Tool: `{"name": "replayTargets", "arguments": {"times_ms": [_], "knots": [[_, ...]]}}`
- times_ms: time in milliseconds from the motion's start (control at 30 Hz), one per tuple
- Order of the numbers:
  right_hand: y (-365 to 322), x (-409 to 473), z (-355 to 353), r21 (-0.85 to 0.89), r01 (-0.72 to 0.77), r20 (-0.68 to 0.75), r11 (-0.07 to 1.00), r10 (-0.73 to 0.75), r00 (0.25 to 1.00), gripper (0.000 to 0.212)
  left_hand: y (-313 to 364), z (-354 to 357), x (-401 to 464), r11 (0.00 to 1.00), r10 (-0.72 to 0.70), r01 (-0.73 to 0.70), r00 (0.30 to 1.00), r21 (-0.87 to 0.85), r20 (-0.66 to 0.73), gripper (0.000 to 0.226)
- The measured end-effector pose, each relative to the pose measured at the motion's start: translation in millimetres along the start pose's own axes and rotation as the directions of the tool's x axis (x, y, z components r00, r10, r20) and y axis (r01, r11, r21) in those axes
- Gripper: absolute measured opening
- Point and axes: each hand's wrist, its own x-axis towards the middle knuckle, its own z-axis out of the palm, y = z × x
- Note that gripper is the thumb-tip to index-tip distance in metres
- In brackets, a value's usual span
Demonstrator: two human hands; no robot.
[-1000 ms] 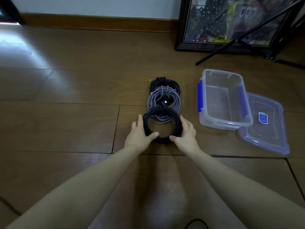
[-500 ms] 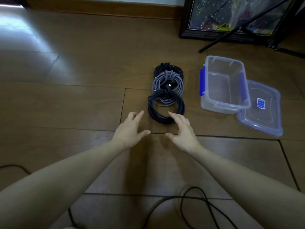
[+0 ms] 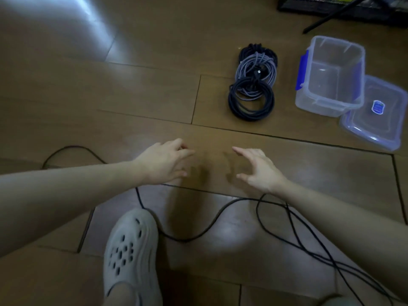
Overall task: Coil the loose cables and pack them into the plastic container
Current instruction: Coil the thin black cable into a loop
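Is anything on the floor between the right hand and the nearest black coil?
No. In the head view, only bare wooden floor lies between the right hand and the black coil; the loose black cable runs nearer the person.

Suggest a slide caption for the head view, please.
Both hands, left and right, hover empty above loose cable; three coils wait beside open container.

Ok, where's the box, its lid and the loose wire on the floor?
box [image 3: 309,102]: head view, clear front wall.
lid [image 3: 362,127]: head view, bare clear part by the near edge.
loose wire [image 3: 212,221]: head view, black curve right of the shoe.
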Motion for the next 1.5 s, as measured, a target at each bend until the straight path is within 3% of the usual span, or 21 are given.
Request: {"name": "replayTargets", "arguments": {"times_ms": [133,300,567,700,900,1033,1133,1267,1367,1500], "knots": [[-27.1,-11.0,18.1,-0.060,0.052,0.067,0.997,-0.048,0.997,0.075,-18.4,20.8,-41.4,0.995,-0.041,0.033,0.996,0.098,0.081,0.063],[-70.0,2.4,41.8,-0.064,0.122,0.129,0.990,-0.113,0.985,0.074,-60.0,39.2,-63.7,0.983,-0.175,0.179,0.981,-0.045,0.082,0.049],[-142.4,53.0,89.9,-0.052,0.164,0.117,0.985,-0.157,0.981,0.062,-121.5,53.6,-82.2,0.924,-0.334,0.333,0.942,-0.187,0.031,0.050],[-172.2,72.0,121.1,-0.061,0.157,0.099,0.986,-0.150,0.984,0.042,-140.5,64.6,-83.6,0.924,-0.347,0.346,0.938,-0.161,0.026,0.051],[-200.4,94.9,165.3,-0.171,0.061,0.079,0.983,-0.048,0.996,0.043,-150.5,86.5,-87.1,0.929,-0.339,0.342,0.940,-0.140,0.043,0.053],[-201.6,97.6,183.7,-0.229,0.048,0.064,0.972,-0.034,0.997,0.025,-148.7,97.1,-86.2,0.923,-0.353,0.352,0.935,-0.155,0.026,0.051],[-199.9,97.9,181.3,-0.149,0.009,0.034,0.989,-0.004,0.999,0.016,-145.1,102.5,-86.3,0.926,-0.359,0.356,0.933,-0.124,-0.007,0.051],[-195.4,95.2,157.4,0.125,-0.083,0.036,0.989,0.079,0.996,0.006,-140.5,101.2,-86.3,0.925,-0.368,0.356,0.926,-0.135,-0.082,0.039],[-182.6,85.7,126.5,0.261,-0.116,-0.018,0.958,0.125,0.992,0.003,-130.8,84.4,-85.0,0.887,-0.404,0.344,0.901,-0.307,-0.158,0.028],[-143.2,54.9,65.7,0.240,-0.168,-0.136,0.956,0.205,0.969,0.010,-92.6,43.3,-70.9,0.847,-0.348,0.176,0.897,-0.501,-0.273,0.026]]}}
